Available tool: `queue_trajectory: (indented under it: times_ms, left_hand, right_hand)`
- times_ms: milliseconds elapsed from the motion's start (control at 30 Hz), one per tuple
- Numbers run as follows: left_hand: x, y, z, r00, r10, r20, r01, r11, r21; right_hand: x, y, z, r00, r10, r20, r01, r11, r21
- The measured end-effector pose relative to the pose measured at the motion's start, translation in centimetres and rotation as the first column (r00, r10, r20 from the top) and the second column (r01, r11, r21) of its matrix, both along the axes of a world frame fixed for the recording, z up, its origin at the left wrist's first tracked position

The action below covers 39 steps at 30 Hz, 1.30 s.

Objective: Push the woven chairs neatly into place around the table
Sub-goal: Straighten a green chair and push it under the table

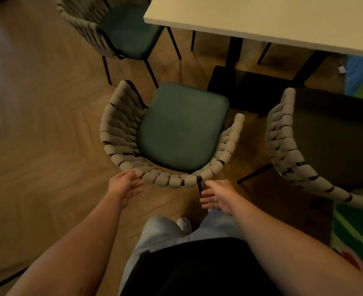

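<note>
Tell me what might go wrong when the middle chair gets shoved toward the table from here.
1. The middle chair sits skewed to the table edge, near its corner; a straight shove may ram the dark table base.
2. Its right side lies close to the right chair; the woven backs could snag.
3. The left hand and right hand are open, gripping nothing, so the chair may swivel instead of sliding straight.

Warm, dim light falls over a wooden floor (37,129) laid in a herringbone pattern, with a soft sheen at the far left. Along the right edge lies a bright rug (355,229) in green and blue, red at its near corner.
</note>
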<state>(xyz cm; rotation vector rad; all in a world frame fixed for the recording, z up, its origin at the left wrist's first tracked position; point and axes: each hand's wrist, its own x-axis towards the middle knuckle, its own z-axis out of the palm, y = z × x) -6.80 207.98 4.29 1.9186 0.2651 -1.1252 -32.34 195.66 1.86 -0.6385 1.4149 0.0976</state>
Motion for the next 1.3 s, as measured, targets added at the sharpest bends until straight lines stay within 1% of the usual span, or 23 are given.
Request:
queue_trajectory:
  times_ms: [67, 167, 267, 333, 467, 567, 633, 667, 800, 900, 1000, 1133, 1300]
  left_hand:
    - [2.7, 0.2, -0.8, 1.000, 0.025, 0.002, -0.025, 0.998, 0.056]
    - [7.0, -0.3, -2.4, 0.999, 0.032, 0.024, -0.035, 0.990, 0.139]
    - [11.5, -1.8, -3.9, 0.999, 0.021, 0.040, -0.027, 0.986, 0.165]
    - [14.3, -3.1, -4.7, 1.000, 0.005, 0.012, -0.006, 0.989, 0.146]
    - [19.2, -5.5, -5.9, 0.993, -0.097, -0.060, 0.105, 0.985, 0.140]
    - [21.6, -6.5, -7.1, 0.972, -0.214, -0.098, 0.225, 0.967, 0.120]
    - [22.6, -7.0, -7.9, 0.957, -0.265, -0.118, 0.276, 0.956, 0.095]
    - [23.0, -7.0, -8.5, 0.957, -0.255, -0.139, 0.269, 0.959, 0.092]
    - [23.1, -6.8, -11.0, 0.954, -0.096, -0.286, 0.118, 0.991, 0.062]
    - [22.4, -7.2, -12.2, 0.966, -0.044, -0.254, 0.056, 0.998, 0.040]
    - [21.5, -8.1, -12.2, 0.966, -0.028, -0.259, 0.030, 1.000, 0.006]
    - [19.5, -11.1, -11.6, 0.963, -0.046, -0.264, 0.034, 0.998, -0.051]
    - [16.1, -15.1, -11.2, 0.957, -0.082, -0.279, 0.053, 0.993, -0.110]
  right_hand:
    - [1.0, -0.2, -0.7, 0.999, -0.025, -0.044, 0.027, 0.998, 0.053]
    - [2.3, 0.0, -2.3, 0.986, -0.113, -0.119, 0.123, 0.989, 0.084]
    - [4.0, 0.9, -4.2, 0.961, -0.237, -0.145, 0.243, 0.970, 0.027]
    - [5.7, 1.5, -5.5, 0.918, -0.365, -0.156, 0.367, 0.930, -0.019]
    - [9.3, 2.5, -7.8, 0.775, -0.604, -0.186, 0.603, 0.795, -0.067]
    - [11.7, 3.4, -9.4, 0.671, -0.717, -0.189, 0.722, 0.690, -0.054]
    - [12.8, 3.7, -10.5, 0.609, -0.771, -0.187, 0.777, 0.627, -0.051]
    - [13.2, 3.8, -10.9, 0.579, -0.797, -0.171, 0.804, 0.593, -0.038]
    - [14.2, 4.2, -13.1, 0.425, -0.893, -0.147, 0.905, 0.423, 0.043]
    - [13.9, 4.5, -15.8, 0.343, -0.931, -0.127, 0.939, 0.338, 0.058]
    - [13.7, 3.3, -14.4, 0.312, -0.940, -0.137, 0.948, 0.318, -0.024]
    - [11.8, 0.6, -14.2, 0.330, -0.936, -0.120, 0.937, 0.341, -0.083]
    - [8.8, -3.8, -13.5, 0.344, -0.923, -0.175, 0.922, 0.367, -0.123]
